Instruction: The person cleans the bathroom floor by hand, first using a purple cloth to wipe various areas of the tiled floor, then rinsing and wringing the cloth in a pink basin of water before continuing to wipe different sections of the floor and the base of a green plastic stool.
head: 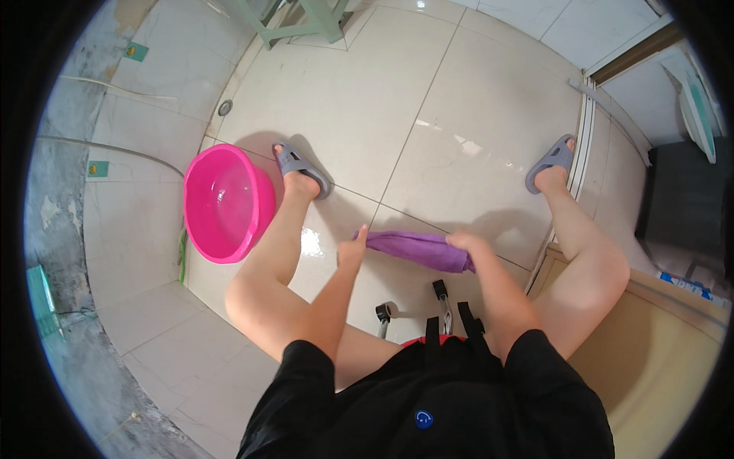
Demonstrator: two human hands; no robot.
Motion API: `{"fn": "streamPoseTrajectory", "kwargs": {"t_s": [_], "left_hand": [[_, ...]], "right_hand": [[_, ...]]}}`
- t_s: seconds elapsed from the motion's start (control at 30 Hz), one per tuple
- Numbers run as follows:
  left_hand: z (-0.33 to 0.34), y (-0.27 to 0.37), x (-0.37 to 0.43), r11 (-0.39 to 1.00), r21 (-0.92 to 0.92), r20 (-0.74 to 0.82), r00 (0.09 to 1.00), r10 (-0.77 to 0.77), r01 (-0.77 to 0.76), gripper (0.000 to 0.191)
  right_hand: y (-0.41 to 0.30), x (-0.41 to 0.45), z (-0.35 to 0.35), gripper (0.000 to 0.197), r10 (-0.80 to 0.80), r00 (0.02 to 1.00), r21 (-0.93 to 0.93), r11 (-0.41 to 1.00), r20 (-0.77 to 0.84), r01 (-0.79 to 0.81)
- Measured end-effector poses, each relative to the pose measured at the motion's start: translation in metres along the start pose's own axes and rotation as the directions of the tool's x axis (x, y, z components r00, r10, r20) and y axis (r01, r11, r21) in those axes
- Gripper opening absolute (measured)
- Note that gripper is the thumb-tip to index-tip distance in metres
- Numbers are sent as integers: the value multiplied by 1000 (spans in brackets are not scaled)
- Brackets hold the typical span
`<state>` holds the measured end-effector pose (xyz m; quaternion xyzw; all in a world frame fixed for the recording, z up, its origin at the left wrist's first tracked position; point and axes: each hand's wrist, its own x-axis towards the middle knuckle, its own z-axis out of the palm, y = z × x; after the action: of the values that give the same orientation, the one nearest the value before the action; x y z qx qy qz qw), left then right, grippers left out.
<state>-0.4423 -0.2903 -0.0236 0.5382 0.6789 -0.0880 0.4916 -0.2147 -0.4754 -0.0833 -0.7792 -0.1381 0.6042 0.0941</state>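
Observation:
A purple cloth [418,248] is stretched between my hands above the tiled floor, in front of where I sit. My left hand [351,248] grips its left end, with the thumb pointing up. At the upper right edge of the cloth, my right hand [467,241] holds on, and a corner hangs below it. The cloth looks folded or bunched lengthwise. To the left of my left leg stands a bright pink plastic basin [265,198], its inside shiny; whether it holds water I cannot tell.
A floor drain [225,107] lies near the left wall, below a pale green plastic stool [321,26]. A thin hose [132,148] runs down to the basin. Castered chair legs [383,312] stand beneath me. At the right are a sliding-door track [580,143] and a wooden panel [642,333].

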Motion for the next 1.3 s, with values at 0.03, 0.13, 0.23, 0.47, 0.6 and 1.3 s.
{"fn": "streamPoseTrajectory", "kwargs": {"t_s": [0.03, 0.13, 0.23, 0.47, 0.6, 1.3], "left_hand": [[44, 0, -4, 966, 256, -212, 977, 20, 36, 46], [60, -59, -7, 895, 434, -196, 958, 208, -106, 43], [127, -91, -7, 653, 606, 3, 822, 569, -455, 48], [144, -83, 4, 696, 662, -11, 926, 378, -277, 60], [136, -16, 57, 579, 720, 12, 841, 541, -382, 56], [152, -56, 14, 402, 685, 161, 664, 730, -607, 52]], "right_hand": [[31, 21, 7, 47, -10, 994, -249, 968, -112, -19], [-21, -32, 90, 62, 124, 801, -83, 974, -586, -212], [11, -7, 147, 76, 70, 688, 66, 997, -722, -32], [-7, 33, 151, 95, 205, 679, 52, 970, -705, -239], [-38, 96, 95, 96, -145, 526, -185, 983, -838, -24], [-7, 46, 101, 95, 285, 633, 66, 936, -719, -346]]}}
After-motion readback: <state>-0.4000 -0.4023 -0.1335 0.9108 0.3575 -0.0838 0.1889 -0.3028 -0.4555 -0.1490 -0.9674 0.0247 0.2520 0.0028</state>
